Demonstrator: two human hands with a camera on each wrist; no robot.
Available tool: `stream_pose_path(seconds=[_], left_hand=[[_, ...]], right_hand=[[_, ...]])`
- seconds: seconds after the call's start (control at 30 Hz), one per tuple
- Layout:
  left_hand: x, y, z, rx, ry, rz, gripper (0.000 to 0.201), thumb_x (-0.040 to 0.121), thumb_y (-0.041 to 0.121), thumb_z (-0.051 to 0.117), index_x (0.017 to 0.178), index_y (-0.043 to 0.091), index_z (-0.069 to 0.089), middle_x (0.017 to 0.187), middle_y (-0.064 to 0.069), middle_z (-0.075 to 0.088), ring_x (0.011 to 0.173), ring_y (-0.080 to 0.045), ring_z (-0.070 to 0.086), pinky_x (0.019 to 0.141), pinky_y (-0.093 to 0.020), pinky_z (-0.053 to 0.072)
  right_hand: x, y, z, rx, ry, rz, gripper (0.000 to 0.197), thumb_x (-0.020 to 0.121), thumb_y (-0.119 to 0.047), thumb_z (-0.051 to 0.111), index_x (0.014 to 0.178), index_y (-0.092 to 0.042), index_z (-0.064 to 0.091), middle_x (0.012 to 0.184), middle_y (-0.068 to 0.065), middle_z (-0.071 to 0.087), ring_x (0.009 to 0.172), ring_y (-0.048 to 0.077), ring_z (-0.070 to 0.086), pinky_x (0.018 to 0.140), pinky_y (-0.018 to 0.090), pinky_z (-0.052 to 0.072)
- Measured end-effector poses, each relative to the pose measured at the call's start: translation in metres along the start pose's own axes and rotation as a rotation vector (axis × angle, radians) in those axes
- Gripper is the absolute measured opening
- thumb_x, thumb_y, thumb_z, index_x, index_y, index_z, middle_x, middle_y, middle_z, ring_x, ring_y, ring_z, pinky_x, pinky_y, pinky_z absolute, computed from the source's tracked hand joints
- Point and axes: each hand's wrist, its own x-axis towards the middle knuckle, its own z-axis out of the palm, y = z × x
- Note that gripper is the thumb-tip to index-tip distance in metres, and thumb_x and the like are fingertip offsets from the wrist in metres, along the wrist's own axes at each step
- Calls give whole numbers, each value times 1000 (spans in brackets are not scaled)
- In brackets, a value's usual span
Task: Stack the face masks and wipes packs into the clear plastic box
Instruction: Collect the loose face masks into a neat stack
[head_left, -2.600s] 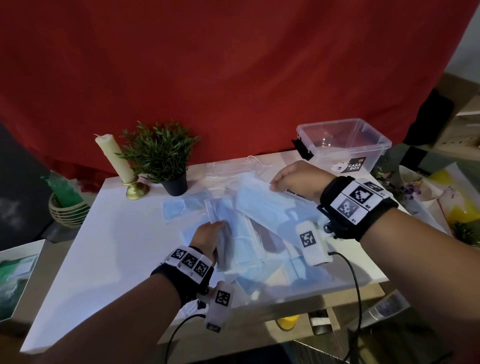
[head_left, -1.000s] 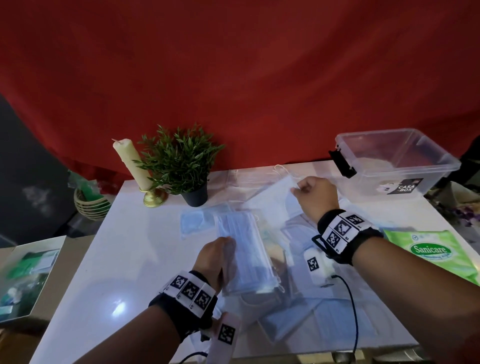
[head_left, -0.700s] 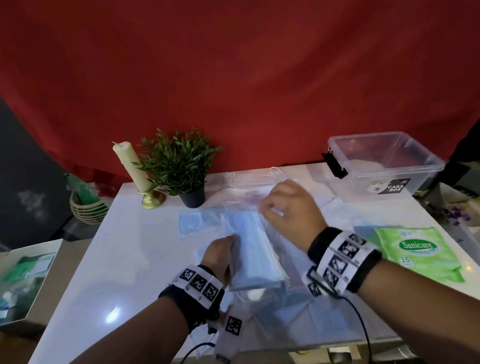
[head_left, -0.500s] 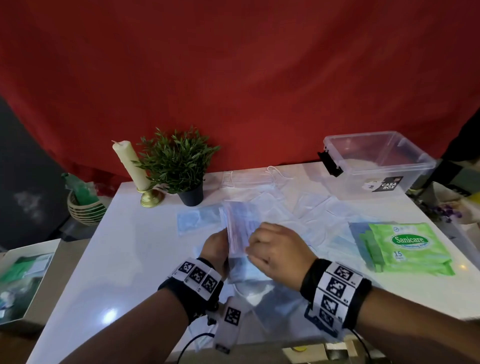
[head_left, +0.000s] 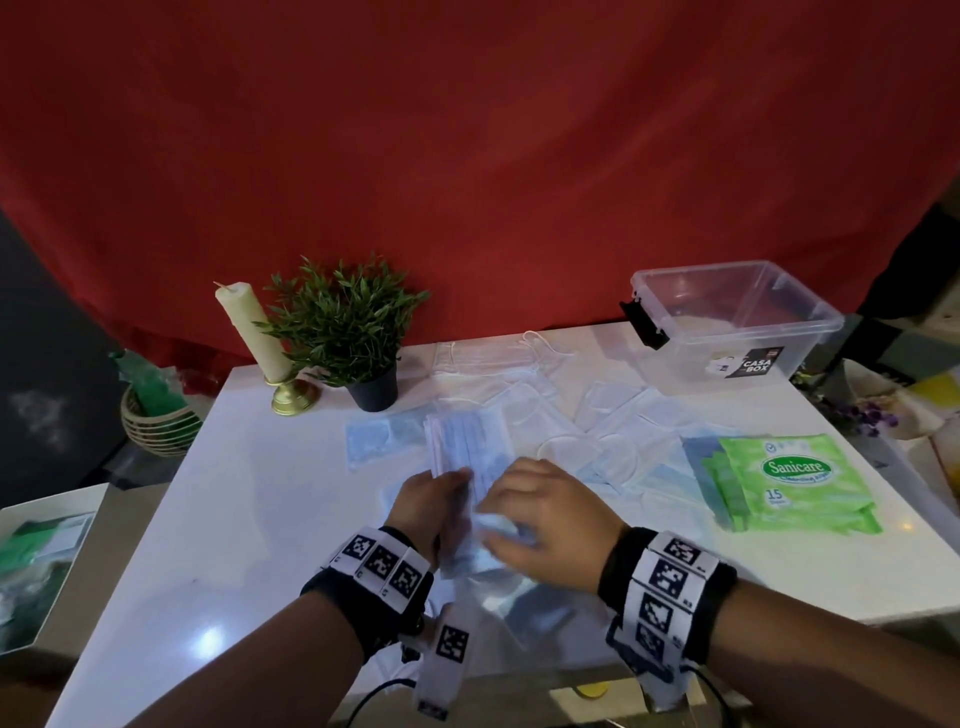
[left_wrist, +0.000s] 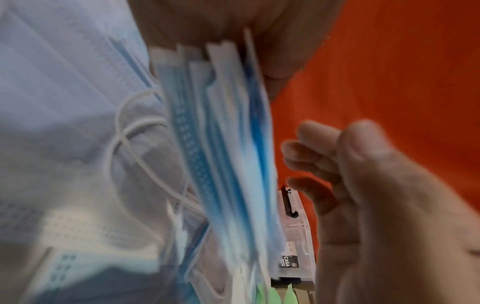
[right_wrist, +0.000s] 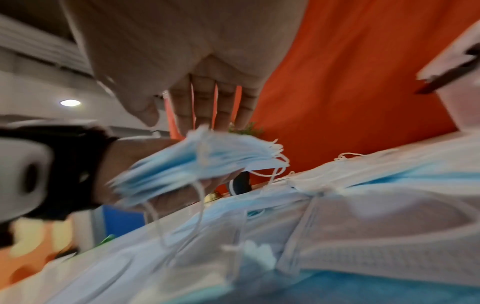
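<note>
step: gathering masks; left hand (head_left: 434, 499) grips mask bundle (head_left: 465, 447); right hand (head_left: 545, 525) fingers straight, squaring it
next: carry bundle far right into clear box (head_left: 737, 317)

Glossy white table (head_left: 249, 519), clear plastic box (head_left: 737, 322), matt pleated fabric masks (head_left: 467, 447).

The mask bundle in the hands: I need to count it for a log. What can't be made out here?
- Number of masks in the mask bundle: blurred in both wrist views; head view shows only the top one.
- Bundle's near end: head view, hidden by the left hand and right hand.
- Wipes packs: overlapped, count unclear.
- Clear plastic box: contents uncertain, glare on walls.
</note>
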Motion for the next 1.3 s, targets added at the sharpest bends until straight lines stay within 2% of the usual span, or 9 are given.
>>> stream_pose_path(seconds=[0.1, 0.27, 0.43, 0.6, 0.77, 0.93, 1.03, 1.17, 1.3], left_hand=[[-5, 6, -8, 19, 57, 41, 20, 89, 16, 67, 91, -4, 68, 81, -21, 70, 75, -35, 66, 79, -41, 53], [0, 7, -21, 26, 100, -1, 18, 77, 24, 64, 80, 7, 63, 79, -11, 61, 75, -26, 56, 72, -35, 44], [-1, 3, -28, 24, 81, 27, 11, 96, 19, 58, 94, 9, 62, 95, -15, 66, 90, -31, 62, 86, -49, 52], [0, -2, -30, 44, 93, 33, 11, 97, 18, 57, 93, 9, 61, 94, -15, 65, 85, -31, 61, 82, -47, 52], [0, -3, -26, 49, 65, 10, 12, 97, 21, 58, 92, 10, 62, 97, -15, 65, 88, -31, 62, 88, -49, 52], [-6, -2, -11, 46, 72, -16, 21, 98, 20, 53, 79, 13, 58, 86, -13, 63, 70, -25, 60, 76, -37, 55], [-13, -1, -2, -14, 91, -48, 37, 99, 18, 49, 63, 11, 48, 47, -3, 45, 35, -15, 42, 40, -18, 33], [-22, 1, 11, -85, 117, -19, 30, 100, 16, 46, 71, 12, 48, 67, -6, 41, 61, -20, 40, 62, -34, 36], [-26, 1, 13, -122, 66, -4, 38, 99, 6, 38, 63, 15, 37, 61, -3, 29, 57, -17, 31, 56, -30, 27]], right_hand=[[11, 21, -11, 12, 71, 346, 36, 89, -36, 46, 106, -15, 69, 98, 1, 67, 96, 18, 55, 89, 35, 49], [22, 79, -17, -298, -286, 1024, 63, 87, -53, 51, 131, -8, 47, 130, 12, 50, 121, 30, 44, 96, 40, 44], [20, 95, -10, -223, -349, 1131, 70, 80, -52, 65, 135, -13, 46, 130, 12, 55, 120, 31, 52, 98, 37, 46], [19, 96, -10, 12, -168, 1192, 38, 82, -32, 67, 112, -9, 61, 110, 10, 68, 101, 29, 64, 83, 31, 52], [22, 83, -19, 80, 176, 1024, 20, 81, -14, 61, 67, -3, 54, 59, 4, 53, 61, 23, 53, 50, 27, 36], [29, 54, -24, -92, 332, 542, 13, 82, -10, 65, 72, -1, 64, 65, 5, 51, 60, 20, 47, 57, 27, 38], [25, 25, -21, -215, 310, 240, 12, 79, -13, 61, 79, -8, 72, 71, 2, 58, 65, 17, 51, 61, 23, 42], [10, 1, -6, -344, 161, -11, 9, 70, -16, 70, 76, -10, 72, 74, 3, 61, 68, 22, 58, 54, 26, 50], [-1, -10, 9, -372, 57, -113, 5, 69, -12, 72, 70, -11, 67, 70, 2, 56, 65, 22, 54, 53, 30, 47]])
